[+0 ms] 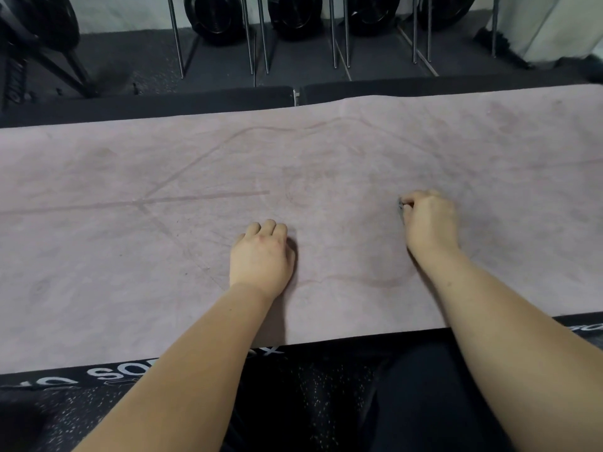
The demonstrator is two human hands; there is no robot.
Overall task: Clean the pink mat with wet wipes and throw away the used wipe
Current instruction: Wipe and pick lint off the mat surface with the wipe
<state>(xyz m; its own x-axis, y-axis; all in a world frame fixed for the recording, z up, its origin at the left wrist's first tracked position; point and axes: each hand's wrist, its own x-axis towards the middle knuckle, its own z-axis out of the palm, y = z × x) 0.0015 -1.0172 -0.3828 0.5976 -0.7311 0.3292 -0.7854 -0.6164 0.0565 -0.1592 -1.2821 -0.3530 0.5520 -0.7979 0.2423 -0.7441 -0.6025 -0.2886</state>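
1. The right hand (430, 220) rests on the pink mat (130, 256), right of the mat's middle. Its fingers are curled tightly, with the knuckles turned toward the mat's far edge.
2. A small dark-grey scrap, apparently the wipe (400, 206), peeks out at the fingertips of that hand. It is pinched there and pressed against the mat; most of it is hidden inside the fist.
3. The left hand (261, 256) sits near the mat's centre, nearer the mat's front edge than the right hand is. Its fingers are folded under in a loose fist, knuckles on the mat, and nothing shows in its grip.
4. The two hands are well apart, and both bare forearms cross the mat's near edge.
5. The mat lies flat and spans the view from side to side. Its surface is mottled, with faint alignment lines (202, 195) left of the left hand and curved marks around both hands.
6. Under the mat's near edge lies a black mat with white lettering (107, 373), on a speckled dark floor (310, 386).
7. The person's dark-clad legs (424, 402) are on that floor, just short of the mat's near edge.
8. Beyond the mat's far edge lie dark pads (163, 99). Past them stand chrome rods (177, 37) and black weight plates (215, 17).
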